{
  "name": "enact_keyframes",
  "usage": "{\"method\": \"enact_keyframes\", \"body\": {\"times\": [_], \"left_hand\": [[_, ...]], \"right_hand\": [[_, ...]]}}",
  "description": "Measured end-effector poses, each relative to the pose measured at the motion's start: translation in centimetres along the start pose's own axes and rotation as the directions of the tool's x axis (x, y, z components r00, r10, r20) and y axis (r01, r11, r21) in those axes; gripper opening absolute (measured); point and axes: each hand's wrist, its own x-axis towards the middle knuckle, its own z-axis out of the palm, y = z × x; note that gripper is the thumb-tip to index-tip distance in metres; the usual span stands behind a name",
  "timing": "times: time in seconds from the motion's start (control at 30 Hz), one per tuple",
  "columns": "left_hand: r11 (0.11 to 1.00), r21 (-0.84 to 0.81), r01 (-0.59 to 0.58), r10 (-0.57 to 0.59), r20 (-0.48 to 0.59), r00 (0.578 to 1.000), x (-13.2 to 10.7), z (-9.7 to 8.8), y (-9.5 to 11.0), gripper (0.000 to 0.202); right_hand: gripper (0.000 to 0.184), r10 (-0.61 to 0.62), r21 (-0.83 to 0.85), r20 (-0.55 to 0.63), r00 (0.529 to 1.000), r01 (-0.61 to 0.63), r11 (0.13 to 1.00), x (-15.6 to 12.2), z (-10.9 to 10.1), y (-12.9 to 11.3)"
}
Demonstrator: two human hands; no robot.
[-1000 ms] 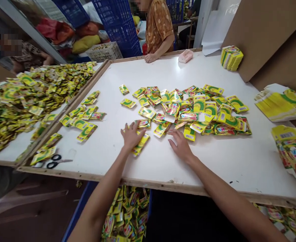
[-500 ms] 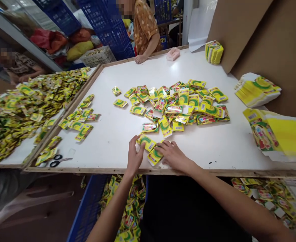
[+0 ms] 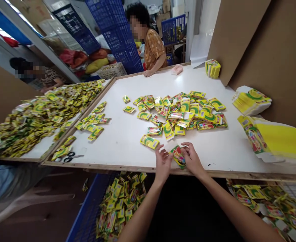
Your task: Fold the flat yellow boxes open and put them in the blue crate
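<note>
A small printed carton (image 3: 178,155) with a red, green and yellow front and a white end flap is between my hands, just above the table's near edge. My right hand (image 3: 193,159) grips its right side, thumb on the printed face. On the left side my left hand (image 3: 163,164) has its thumb against the carton's edge, with the fingers curled around there. Another yellow carton (image 3: 149,142) lies flat just beyond my left fingertips. Farther back spreads a loose pile of similar cartons (image 3: 185,105).
The white table (image 3: 122,141) has a wooden rim. Black-handled scissors (image 3: 69,156) and a few cartons lie at left. Flattened cartons (image 3: 251,101) are stacked at right. A blue crate (image 3: 83,205) of cartons stands below. A person (image 3: 154,47) leans on the far edge.
My hands have moved right and drawn one carton away from its neighbour. It now shows its red printed face and white flap. The camera view has shifted.
</note>
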Motion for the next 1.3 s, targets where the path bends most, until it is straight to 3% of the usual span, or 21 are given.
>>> {"method": "enact_keyframes", "body": {"times": [0.1,0.23,0.37,0.6,0.73,1.0,1.23,1.3], "left_hand": [[0.991,-0.134,0.022,-0.004,0.135,0.991,0.4,2.0,0.2,0.051],[0.991,-0.136,-0.001,0.022,0.155,0.988,1.1,2.8,0.2,0.054],[0.989,-0.150,0.004,0.021,0.166,0.986,1.2,3.1,-1.0,0.047],[0.996,-0.002,0.089,-0.086,0.244,0.966,2.0,2.7,-2.7,0.036],[0.993,0.065,0.097,-0.111,0.285,0.952,2.5,3.2,-2.7,0.034],[0.989,0.086,0.120,-0.140,0.297,0.944,3.4,3.8,-2.8,0.030],[0.997,0.035,0.076,-0.082,0.217,0.973,3.0,3.7,-2.1,0.040],[0.996,0.036,0.080,-0.086,0.231,0.969,2.8,3.8,-1.9,0.034]], "right_hand": [[0.034,-0.027,0.079,-0.032,0.999,0.030,0.996,-0.3,0.1,-0.3],[0.042,-0.082,-0.034,-0.008,0.997,0.082,0.996,-0.3,-1.3,-0.7],[0.045,-0.026,-0.042,0.055,0.998,0.028,0.999,-0.5,-2.7,-0.1],[0.049,0.116,-0.021,0.150,0.982,-0.114,0.993,-0.5,-3.6,1.4],[0.038,0.084,-0.108,0.125,0.989,-0.070,0.992,0.2,-4.7,1.5],[0.027,0.008,-0.243,0.123,0.992,0.023,0.970,0.9,-5.6,0.3],[0.023,-0.089,-0.093,0.043,0.995,0.093,0.991,1.6,-5.5,0.3],[0.023,-0.080,-0.033,0.027,0.996,0.081,0.996,1.7,-5.5,0.5]]}}
